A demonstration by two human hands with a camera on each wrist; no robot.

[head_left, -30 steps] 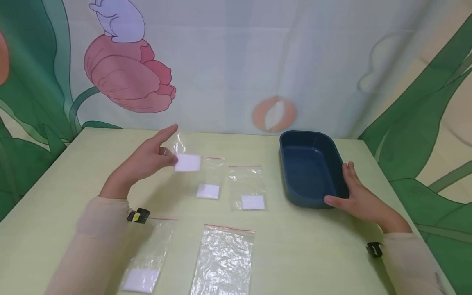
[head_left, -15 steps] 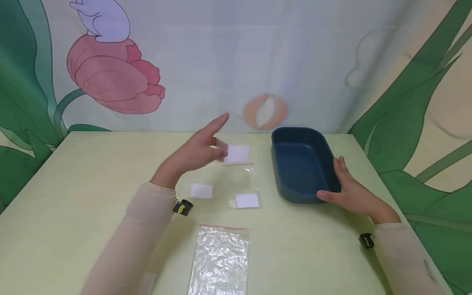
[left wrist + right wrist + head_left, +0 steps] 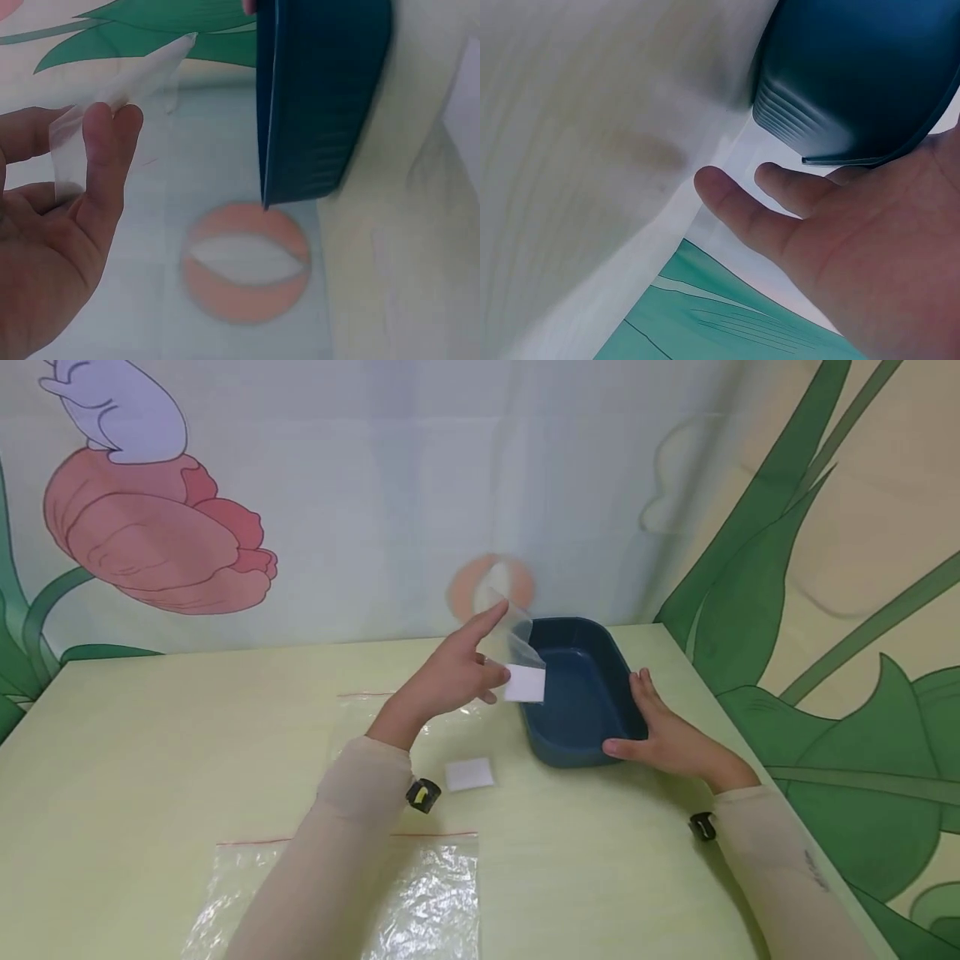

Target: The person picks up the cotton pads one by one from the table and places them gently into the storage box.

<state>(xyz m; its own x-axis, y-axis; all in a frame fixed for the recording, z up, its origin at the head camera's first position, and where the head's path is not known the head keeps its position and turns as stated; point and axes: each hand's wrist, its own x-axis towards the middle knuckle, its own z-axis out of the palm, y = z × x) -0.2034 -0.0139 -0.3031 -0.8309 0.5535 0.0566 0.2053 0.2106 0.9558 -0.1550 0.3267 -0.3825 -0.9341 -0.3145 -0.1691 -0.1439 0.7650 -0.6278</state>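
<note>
My left hand (image 3: pixel 450 675) pinches a small clear zip bag with a white rectangle (image 3: pixel 525 683) at its lower part, the index finger pointing up and away. In the head view this bag overlaps the left rim of a dark blue rectangular tub (image 3: pixel 551 756). Seen from the left wrist, the thin bag (image 3: pixel 142 75) is between thumb and fingers, apart from the tub wall (image 3: pixel 322 112). My right hand (image 3: pixel 671 739) rests against the tub's right side, thumb near its front corner. In the right wrist view its fingers (image 3: pixel 742 206) are straight and spread.
On the pale table (image 3: pixel 585 877), a clear bag with a white rectangle (image 3: pixel 469 774) lies before the tub. Another bag (image 3: pixel 352 714) is partly behind the left hand. Larger red-edged clear bags (image 3: pixel 442 885) lie in front, partly under the left forearm. A printed curtain (image 3: pixel 337 527) hangs behind.
My left hand has carried the small bag rightward from the left of the table to the tub's left rim. The right hand stays against the tub. The head view has turned right.
</note>
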